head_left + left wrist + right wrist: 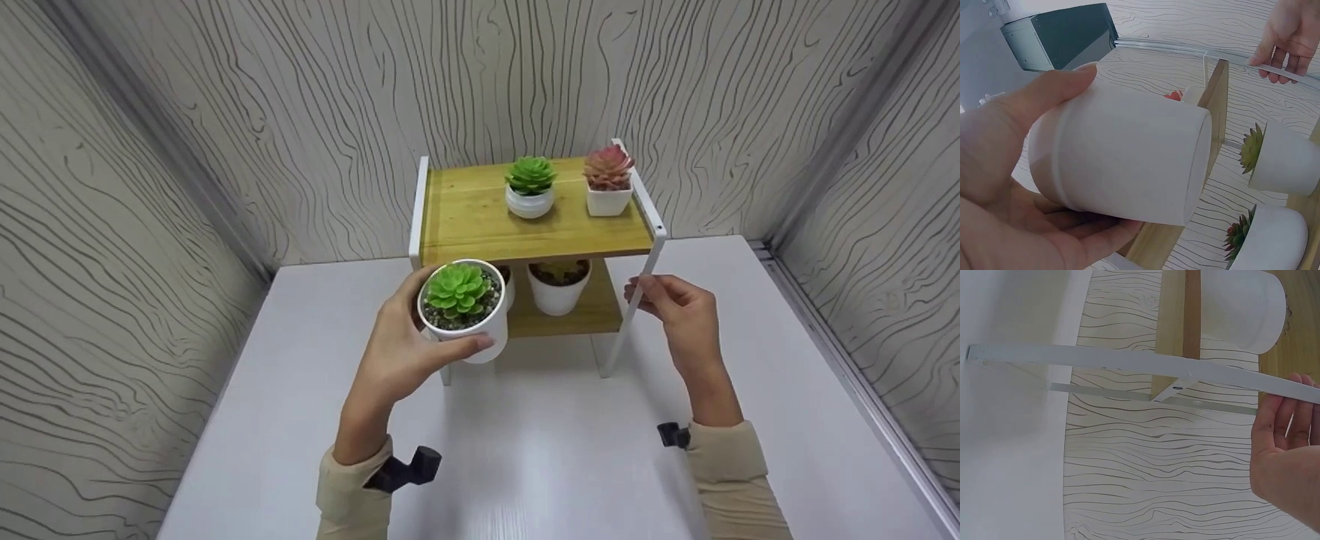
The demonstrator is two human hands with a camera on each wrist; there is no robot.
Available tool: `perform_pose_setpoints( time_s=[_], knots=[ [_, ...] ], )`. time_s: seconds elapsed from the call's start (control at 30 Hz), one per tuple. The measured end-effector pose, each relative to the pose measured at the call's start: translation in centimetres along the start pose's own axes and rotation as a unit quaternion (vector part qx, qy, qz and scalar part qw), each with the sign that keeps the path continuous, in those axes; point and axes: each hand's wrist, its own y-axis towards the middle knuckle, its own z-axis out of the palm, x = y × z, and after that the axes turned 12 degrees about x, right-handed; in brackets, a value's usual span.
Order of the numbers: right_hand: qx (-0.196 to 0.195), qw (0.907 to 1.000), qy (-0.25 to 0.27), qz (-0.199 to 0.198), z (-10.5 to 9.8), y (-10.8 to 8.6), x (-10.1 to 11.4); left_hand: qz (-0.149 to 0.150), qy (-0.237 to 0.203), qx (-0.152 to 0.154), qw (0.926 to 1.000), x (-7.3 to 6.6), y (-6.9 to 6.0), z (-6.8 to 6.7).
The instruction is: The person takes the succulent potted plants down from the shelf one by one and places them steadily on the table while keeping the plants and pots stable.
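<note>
My left hand [401, 349] grips a white pot with a green succulent [459, 291], thumb on its near side and fingers round the back. It is held in front of the shelf's left end, tilted so its top faces the head camera. In the left wrist view the pot's smooth side [1123, 152] fills the middle. My right hand [682, 311] pinches the front right leg [634, 307] of a small two-tier wooden shelf [465, 217] with a white frame. The right wrist view shows the fingers [1266, 419] at that white leg [1117, 360].
On the top board stand a green succulent in a round white pot [530, 201] and a reddish succulent in a square white pot [608, 199]. Two more white pots, one in plain sight [559, 294], stand on the lower board [600, 307]. Wood-grain patterned walls [337, 112] enclose the white table [292, 345].
</note>
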Motion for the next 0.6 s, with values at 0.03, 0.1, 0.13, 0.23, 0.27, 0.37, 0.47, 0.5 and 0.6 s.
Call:
perform_pose_setpoints(
  time_s=[0.03, 0.1, 0.13, 0.23, 0.27, 0.37, 0.47, 0.5, 0.6],
  knots=[
    [-0.001, 1.0000, 0.000, 0.000, 0.1, 0.0, 0.0, -0.002, -0.001, 0.001, 1.0000, 0.2, -0.2, 0.0],
    [-0.003, 1.0000, 0.003, 0.000, 0.2, 0.0, -0.1, -0.003, -0.004, 0.002, 1.0000, 0.4, -0.5, -0.1],
    [-0.003, 1.0000, 0.005, -0.001, 0.2, 0.0, -0.2, -0.004, -0.004, 0.002, 1.0000, 0.6, -0.6, -0.1],
    [-0.003, 1.0000, 0.008, -0.001, 0.1, 0.0, -0.2, -0.005, 0.002, 0.000, 1.0000, 1.0, -1.0, -0.2],
    [-0.003, 1.0000, 0.009, -0.002, 0.1, 0.0, -0.2, -0.007, 0.005, -0.001, 1.0000, 1.2, -1.2, -0.2],
    [-0.006, 0.9998, 0.016, -0.003, 0.1, 0.1, -0.1, -0.013, 0.005, 0.002, 0.9999, 1.7, -1.7, -0.3],
    [-0.009, 0.9997, 0.020, -0.005, 0.2, 0.2, -0.1, -0.019, 0.000, 0.004, 0.9998, 2.3, -2.1, -0.3],
    [-0.008, 0.9997, 0.023, -0.004, 0.2, 0.1, -0.1, -0.021, -0.001, 0.004, 0.9998, 2.5, -2.2, -0.3],
    [-0.006, 0.9997, 0.025, -0.001, 0.3, 0.0, -0.2, -0.032, -0.003, 0.001, 0.9995, 3.2, -2.7, -0.3]
  ],
)
